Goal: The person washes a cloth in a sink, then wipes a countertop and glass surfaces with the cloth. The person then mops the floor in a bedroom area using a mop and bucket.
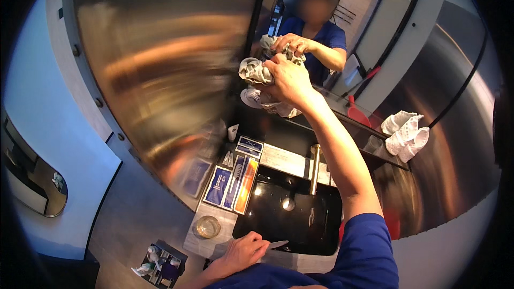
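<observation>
My right hand reaches up to the mirror, fingers closed on a crumpled grey-green cloth. Just below it is a pale wrapped bundle with a round white tag, partly hidden by the hand. The mirror shows the same hand and cloth, and a person in a blue top. Low in view, near the front edge of the black sink, my left hand holds a thin, pale, flat thing; what it is cannot be told.
A brass-coloured faucet rises behind the sink. Left of it lie toiletry packets, a small white tube and a glass dish. Rolled white towels stand on a shelf at right. A caddy with bottles sits lower left.
</observation>
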Tool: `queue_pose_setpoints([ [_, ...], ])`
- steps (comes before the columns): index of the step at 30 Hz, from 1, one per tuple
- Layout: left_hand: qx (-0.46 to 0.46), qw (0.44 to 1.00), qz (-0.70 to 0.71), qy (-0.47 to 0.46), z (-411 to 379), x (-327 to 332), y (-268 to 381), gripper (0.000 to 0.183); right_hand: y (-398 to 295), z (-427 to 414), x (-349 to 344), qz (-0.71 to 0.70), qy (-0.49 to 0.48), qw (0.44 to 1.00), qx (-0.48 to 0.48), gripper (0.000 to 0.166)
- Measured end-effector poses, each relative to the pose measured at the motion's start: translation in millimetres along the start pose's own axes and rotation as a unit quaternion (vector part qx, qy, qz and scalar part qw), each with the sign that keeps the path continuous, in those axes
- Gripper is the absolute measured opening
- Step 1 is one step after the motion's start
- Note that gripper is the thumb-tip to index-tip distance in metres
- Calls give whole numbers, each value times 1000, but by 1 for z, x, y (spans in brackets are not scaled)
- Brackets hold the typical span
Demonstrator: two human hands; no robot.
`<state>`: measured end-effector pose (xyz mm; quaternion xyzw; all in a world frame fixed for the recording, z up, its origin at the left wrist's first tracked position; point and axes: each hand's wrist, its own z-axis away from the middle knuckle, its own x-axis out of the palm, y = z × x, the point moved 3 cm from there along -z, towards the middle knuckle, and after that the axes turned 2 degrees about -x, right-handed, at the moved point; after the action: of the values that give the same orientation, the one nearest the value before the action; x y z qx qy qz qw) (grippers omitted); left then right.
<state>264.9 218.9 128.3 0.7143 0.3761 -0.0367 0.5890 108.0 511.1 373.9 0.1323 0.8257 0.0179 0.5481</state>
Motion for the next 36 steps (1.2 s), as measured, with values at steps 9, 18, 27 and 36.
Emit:
queue_pose_setpoints([
  [9,-6,1000,-19,14,2,-11,-2,11,22,86,-49,-129,166,965,156,66],
  [18,-13,1000,-12,-25,-25,-14,9,13,74,146,35,54,-46,977,200,52],
  [27,13,999,-32,-15,-44,4,23,15,52,126,26,-46,22,985,164,53],
  [36,313,889,-203,267,-183,-53,66,25,170,284,6,70,33,952,296,35],
])
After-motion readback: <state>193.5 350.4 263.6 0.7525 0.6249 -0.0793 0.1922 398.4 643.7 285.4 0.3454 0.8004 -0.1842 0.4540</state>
